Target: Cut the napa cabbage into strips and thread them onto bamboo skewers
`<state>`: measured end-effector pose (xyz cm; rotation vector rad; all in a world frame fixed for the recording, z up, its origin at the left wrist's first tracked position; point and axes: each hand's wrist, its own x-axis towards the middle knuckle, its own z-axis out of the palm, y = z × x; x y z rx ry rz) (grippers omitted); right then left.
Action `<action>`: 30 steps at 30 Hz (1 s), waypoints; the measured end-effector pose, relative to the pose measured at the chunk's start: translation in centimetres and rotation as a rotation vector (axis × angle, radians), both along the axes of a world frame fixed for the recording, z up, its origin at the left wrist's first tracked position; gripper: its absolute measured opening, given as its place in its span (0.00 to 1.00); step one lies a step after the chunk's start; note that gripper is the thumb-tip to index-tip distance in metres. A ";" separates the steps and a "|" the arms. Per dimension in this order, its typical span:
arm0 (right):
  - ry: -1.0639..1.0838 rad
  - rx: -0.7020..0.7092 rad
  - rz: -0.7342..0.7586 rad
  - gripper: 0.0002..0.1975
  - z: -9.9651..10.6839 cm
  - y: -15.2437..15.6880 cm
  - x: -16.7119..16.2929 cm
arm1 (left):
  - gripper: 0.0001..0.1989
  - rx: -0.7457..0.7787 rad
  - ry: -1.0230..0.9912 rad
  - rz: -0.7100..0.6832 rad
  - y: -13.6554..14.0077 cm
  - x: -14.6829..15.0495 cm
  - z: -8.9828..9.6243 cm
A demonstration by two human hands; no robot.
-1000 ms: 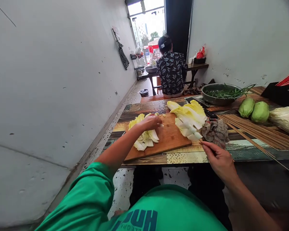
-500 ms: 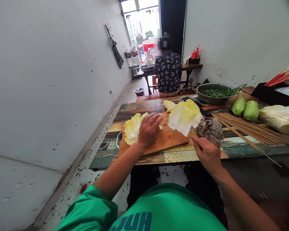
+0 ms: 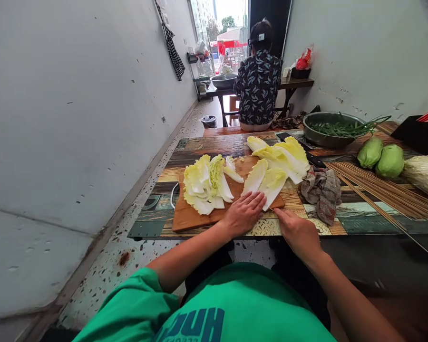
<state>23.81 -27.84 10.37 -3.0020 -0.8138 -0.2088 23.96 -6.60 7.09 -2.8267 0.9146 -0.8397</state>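
Note:
My left hand [image 3: 245, 213] lies flat, fingers stretched out, on the base of two pale cabbage leaves [image 3: 271, 185] at the right side of the wooden cutting board [image 3: 231, 209]. Close beside it, my right hand [image 3: 299, 233] is closed round a thin bamboo skewer [image 3: 272, 209]. Only a short length of the skewer shows, meeting the white base of the leaves; how far it goes in is hidden. A pile of loose cabbage leaves [image 3: 203, 185] covers the board's left part. More yellow-green leaves [image 3: 288, 159] lie beyond its right edge.
A crumpled cloth [image 3: 321, 192] and many bamboo skewers [image 3: 378, 187] lie to the right. Behind them are a knife handle [image 3: 316, 160], a metal bowl of greens [image 3: 333, 130] and two green gourds [image 3: 380, 156]. A person [image 3: 259, 85] sits ahead, facing away.
My left hand has moved right from the leaf pile and set down flat on two leaves. The right hand stays near the board's right corner with the skewer. The view has shifted slightly.

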 end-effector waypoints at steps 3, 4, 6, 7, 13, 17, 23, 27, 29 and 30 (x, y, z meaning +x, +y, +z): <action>-0.032 -0.007 0.025 0.20 -0.5 -0.2 0.2 | 0.21 0.008 0.000 -0.014 -0.1 0.2 -0.2; -0.046 -0.010 0.031 0.20 -0.7 -0.2 0.2 | 0.20 0.008 -0.004 -0.015 -0.1 0.2 -0.3; -0.064 -0.012 0.039 0.21 -1.1 -0.2 0.3 | 0.20 0.005 -0.012 -0.016 -0.2 0.3 -0.4; -0.068 -0.012 0.044 0.21 -1.2 -0.2 0.3 | 0.20 0.006 -0.008 -0.018 -0.2 0.3 -0.4; -0.039 -0.041 0.035 0.18 -0.9 0.6 0.5 | 0.22 0.007 0.104 -0.036 -0.3 0.4 -0.4; 0.006 -0.069 0.029 0.18 0.0 1.0 0.5 | 0.21 -0.038 0.160 -0.021 -0.3 0.3 0.2; 0.066 -0.098 0.016 0.18 1.0 1.0 0.5 | 0.36 -0.185 0.164 0.134 0.6 -0.7 1.9; 0.081 -0.086 0.013 0.18 1.0 0.9 0.5 | 0.33 -0.103 0.218 0.145 1.0 -1.1 1.6; 0.081 -0.090 0.011 0.18 1.0 1.1 0.4 | 0.32 -0.078 0.232 0.149 1.0 -1.1 1.3; 0.082 -0.095 0.003 0.18 1.1 1.2 0.3 | 0.32 -0.071 0.241 0.147 0.9 -1.0 1.2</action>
